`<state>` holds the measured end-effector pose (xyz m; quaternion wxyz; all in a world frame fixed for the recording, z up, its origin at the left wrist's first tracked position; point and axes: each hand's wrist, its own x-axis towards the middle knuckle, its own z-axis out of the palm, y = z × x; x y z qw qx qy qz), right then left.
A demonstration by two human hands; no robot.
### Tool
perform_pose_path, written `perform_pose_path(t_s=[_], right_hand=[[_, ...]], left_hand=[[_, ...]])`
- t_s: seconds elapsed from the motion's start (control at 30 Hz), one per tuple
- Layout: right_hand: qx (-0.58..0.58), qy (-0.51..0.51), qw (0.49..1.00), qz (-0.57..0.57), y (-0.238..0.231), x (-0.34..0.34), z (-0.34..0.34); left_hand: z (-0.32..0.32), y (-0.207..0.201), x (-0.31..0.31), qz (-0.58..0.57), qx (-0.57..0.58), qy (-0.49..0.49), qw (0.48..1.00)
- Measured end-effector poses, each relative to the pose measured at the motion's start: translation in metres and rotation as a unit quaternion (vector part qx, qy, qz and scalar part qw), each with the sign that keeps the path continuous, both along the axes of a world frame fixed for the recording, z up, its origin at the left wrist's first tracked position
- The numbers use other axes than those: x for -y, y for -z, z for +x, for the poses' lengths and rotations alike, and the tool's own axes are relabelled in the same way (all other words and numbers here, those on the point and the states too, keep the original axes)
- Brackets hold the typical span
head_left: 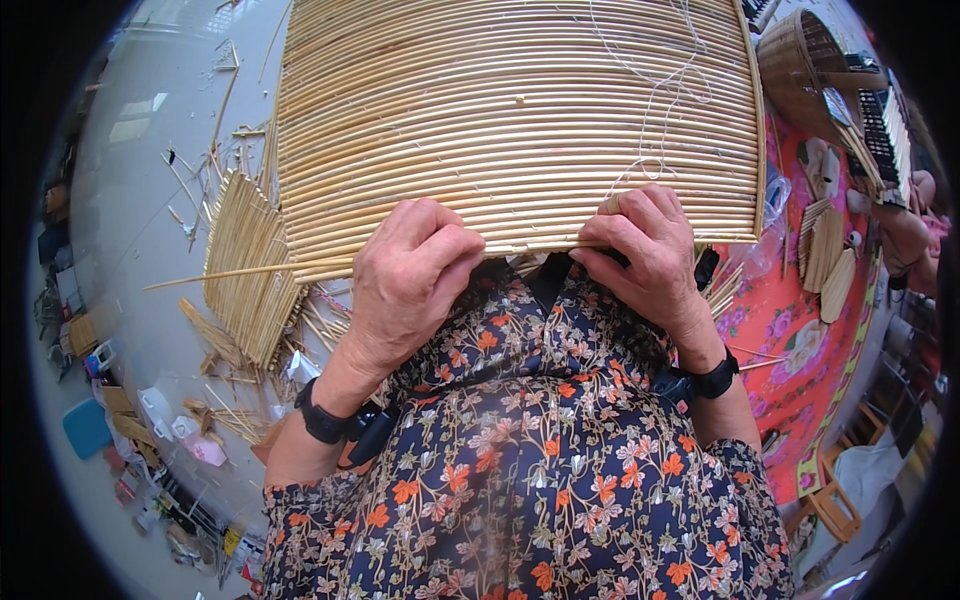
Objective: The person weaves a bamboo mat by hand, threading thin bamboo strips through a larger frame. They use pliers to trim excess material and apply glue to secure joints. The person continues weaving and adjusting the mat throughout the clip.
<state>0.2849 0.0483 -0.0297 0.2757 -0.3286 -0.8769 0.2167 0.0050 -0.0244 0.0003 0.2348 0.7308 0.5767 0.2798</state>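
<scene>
A broad mat of thin straw-coloured stalks [520,140], laid side by side, stretches away from my body. My left hand [405,280] is closed on its near edge, thumb and fingers pinching the outermost stalks. Farther right along that same edge, my right hand [650,250] pinches too, with its fingers curled. One stalk [215,276] juts well past the mat's left side. Loose white thread [672,85] trails in loops over the right part of the mat and runs down near my right hand. My fingertips are partly hidden.
Left of the mat lies a smaller stalk panel [245,260] among scattered stalk scraps. On the right, a red floral cloth [780,380] carries flat stalk pieces [825,245], and a woven basket [800,65] stands beyond. A wooden stool [835,510] is at lower right.
</scene>
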Motion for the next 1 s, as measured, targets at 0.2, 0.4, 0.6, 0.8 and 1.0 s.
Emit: perform_pose_path(t_s=[0.2,0.4,0.6,0.8,1.0], right_hand=[[0.005,0.003,1.0,0.0,0.0011,0.0008,0.0002],[0.003,0.003,1.0,0.001,0.0004,0.0004,-0.0006],[0.004,0.006,1.0,-0.003,0.0006,0.0006,-0.0005],[-0.002,0.008,1.0,0.007,0.0017,0.0007,-0.0021],[0.008,0.004,1.0,0.019,0.0019,0.0014,-0.0022]], left_hand=[[0.0006,-0.0001,-0.0004,-0.01,0.002,-0.006,1.0],[0.0011,-0.0013,-0.0016,-0.017,0.003,-0.008,1.0],[0.0021,-0.0011,-0.0017,-0.02,0.006,-0.012,1.0],[0.0028,0.0015,-0.0003,-0.027,0.013,-0.019,0.999],[0.0031,0.003,0.0006,-0.029,0.021,-0.025,0.999]])
